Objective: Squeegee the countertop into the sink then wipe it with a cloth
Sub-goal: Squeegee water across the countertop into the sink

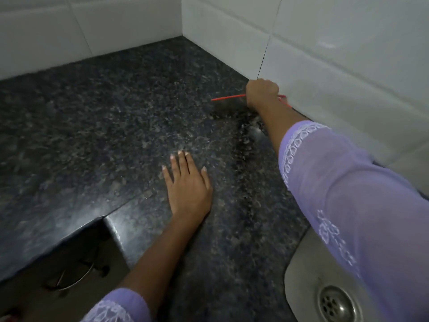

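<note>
My right hand [261, 91] is shut on a red squeegee [228, 98] at the far right of the dark speckled granite countertop [104, 126], close to the white tiled wall. Only the thin red edge of the squeegee shows on either side of my fist. A wet, darker streak [243, 135] runs from the squeegee back toward the steel sink [301, 263] at the lower right. My left hand [186, 184] lies flat on the countertop, fingers spread, holding nothing. No cloth is in view.
White tiled walls [348, 66] meet in a corner at the back. The sink drain [337, 303] shows at the bottom right. The countertop has an inner corner edge at the lower left, with a cabinet and metal handle [76, 275] below it.
</note>
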